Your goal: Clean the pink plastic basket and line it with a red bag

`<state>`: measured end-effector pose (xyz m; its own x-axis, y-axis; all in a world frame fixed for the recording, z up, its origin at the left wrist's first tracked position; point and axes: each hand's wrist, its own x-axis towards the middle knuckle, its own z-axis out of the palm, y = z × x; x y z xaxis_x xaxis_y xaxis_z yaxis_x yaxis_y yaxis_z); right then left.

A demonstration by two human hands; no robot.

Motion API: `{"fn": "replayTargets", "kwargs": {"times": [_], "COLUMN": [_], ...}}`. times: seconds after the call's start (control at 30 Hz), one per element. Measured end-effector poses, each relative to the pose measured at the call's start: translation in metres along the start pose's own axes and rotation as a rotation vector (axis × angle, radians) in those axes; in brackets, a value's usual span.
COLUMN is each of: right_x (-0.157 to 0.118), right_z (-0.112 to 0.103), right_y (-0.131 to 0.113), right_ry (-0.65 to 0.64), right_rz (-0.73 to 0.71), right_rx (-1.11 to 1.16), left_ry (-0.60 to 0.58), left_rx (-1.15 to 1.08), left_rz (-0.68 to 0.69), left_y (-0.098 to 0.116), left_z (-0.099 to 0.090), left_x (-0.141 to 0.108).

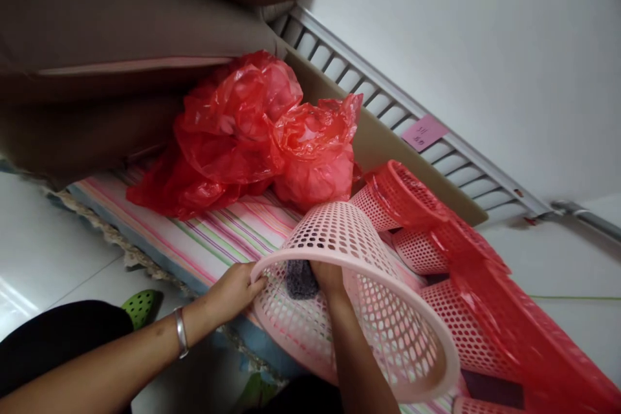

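A pale pink perforated plastic basket (pixel 347 226) lies tilted on its side, its wide mouth facing me. My left hand (pixel 239 290) is closed on the left part of its rim, with a silver bangle at the wrist. My right hand (pixel 328 275) reaches inside the basket, its fingers partly hidden behind the wrist. It is closed around a dark grey cloth (pixel 301 280) that touches or nearly touches the inner wall. Beneath the basket is a striped bed sheet (pixel 228 233).
Red plastic bags (pixel 237 123) lie behind the basket. At right, several more pink baskets (pixel 468 330) sit partly wrapped in red plastic. A metal rail (pixel 383 90) with a pink note (pixel 424 132) runs along the wall. A folded mattress (pixel 136 19) is at upper left; a green clog (pixel 141 308) is below.
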<state>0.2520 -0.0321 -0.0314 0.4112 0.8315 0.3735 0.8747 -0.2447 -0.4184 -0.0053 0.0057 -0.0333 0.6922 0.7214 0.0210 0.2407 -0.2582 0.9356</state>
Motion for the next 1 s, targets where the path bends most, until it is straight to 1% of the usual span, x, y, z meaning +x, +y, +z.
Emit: {"fn": "replayTargets", "kwargs": {"times": [0.07,0.13,0.17,0.23,0.3,0.37,0.5,0.6,0.67,0.77,0.83,0.9,1.0], "right_x": [-0.015,-0.026,-0.028,-0.027,-0.021,-0.013,0.002,0.01,0.015,0.016,0.01,-0.006,-0.049], "right_z": [0.0,0.006,0.009,0.017,0.022,0.027,0.034,0.036,0.036,0.033,0.029,0.024,0.018], "right_y": [-0.008,-0.01,-0.008,-0.002,0.006,0.011,0.012,0.013,0.013,0.006,-0.004,-0.017,-0.038], "right_ry": [-0.092,-0.17,-0.169,-0.114,-0.073,-0.079,-0.094,-0.111,-0.127,-0.144,-0.15,-0.143,-0.123], "right_rz": [-0.07,-0.106,-0.107,-0.095,-0.094,-0.092,-0.035,0.036,0.097,0.172,0.194,0.2,0.174], "right_rx": [-0.061,-0.157,-0.203,-0.256,-0.267,-0.267,-0.281,-0.294,-0.304,-0.314,-0.315,-0.316,-0.307], "left_ry": [0.005,0.011,0.014,0.021,0.028,0.032,0.04,0.026,-0.011,-0.108,-0.161,-0.182,-0.172], "left_rx": [-0.01,-0.022,-0.022,-0.022,-0.029,-0.047,-0.104,-0.177,-0.238,-0.332,-0.397,-0.448,-0.474], "left_rz": [0.007,0.01,0.011,0.011,0.005,-0.001,-0.028,-0.067,-0.111,-0.207,-0.259,-0.291,-0.32], "left_y": [0.001,0.001,0.001,0.0,-0.001,-0.002,-0.006,-0.014,-0.021,-0.029,-0.032,-0.032,-0.029], "left_z": [-0.001,-0.001,-0.001,0.0,0.0,0.001,0.004,0.012,0.022,0.04,0.051,0.058,0.065], "left_x": [-0.001,-0.001,-0.001,-0.002,-0.002,-0.001,0.001,0.0,-0.002,-0.007,-0.009,-0.009,-0.008]}}
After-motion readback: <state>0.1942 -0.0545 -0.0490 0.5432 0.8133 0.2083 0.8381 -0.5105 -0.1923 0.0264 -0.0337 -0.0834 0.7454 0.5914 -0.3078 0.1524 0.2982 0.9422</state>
